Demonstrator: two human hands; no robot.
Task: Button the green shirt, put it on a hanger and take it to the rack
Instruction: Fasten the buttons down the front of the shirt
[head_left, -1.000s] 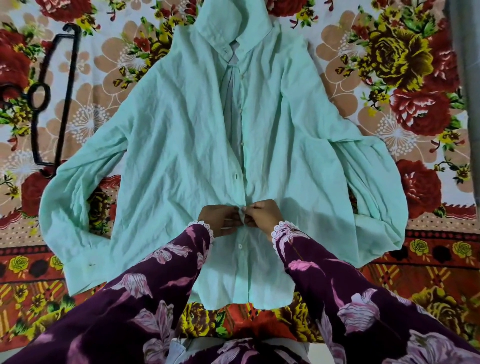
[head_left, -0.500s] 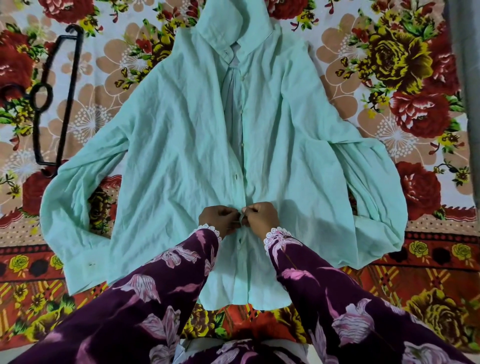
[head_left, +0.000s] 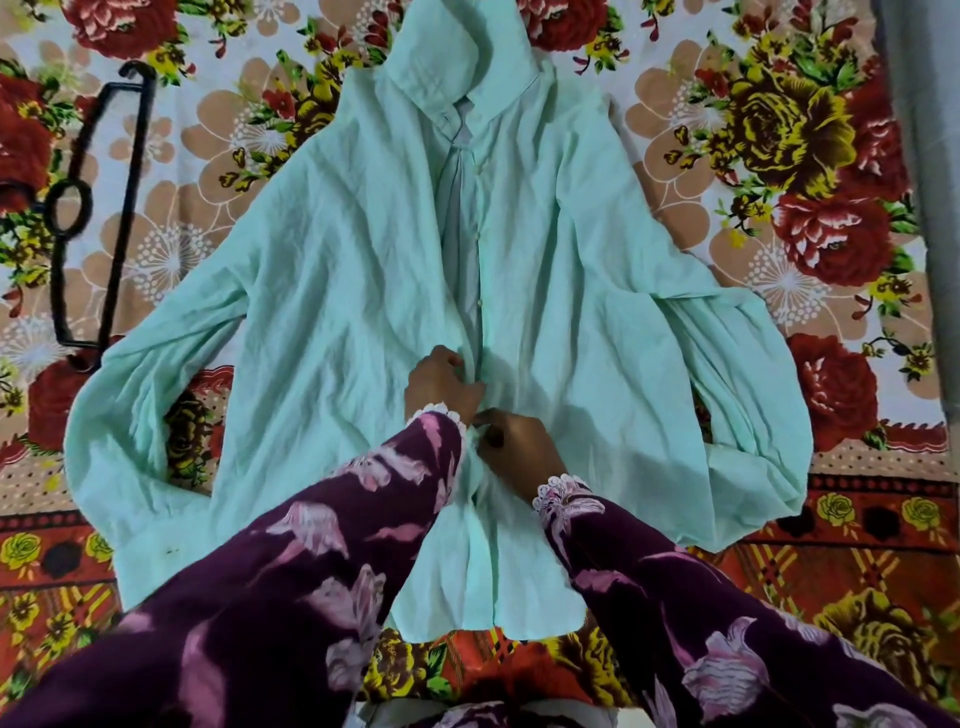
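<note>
1. The green shirt (head_left: 332, 291) is spread face up on a floral bedsheet (head_left: 779, 156), collar at the far end.
2. The placket edge is pinched by the left hand (head_left: 441, 382); just nearer the hem, the right hand (head_left: 519, 449) is closed on the fabric there.
3. Below the grip, the front appears closed; above it, the placket gapes toward the collar, so several buttons seem left.
4. The black hanger (head_left: 98, 208) lies untouched, well left of the grip; no rack is seen.
</note>
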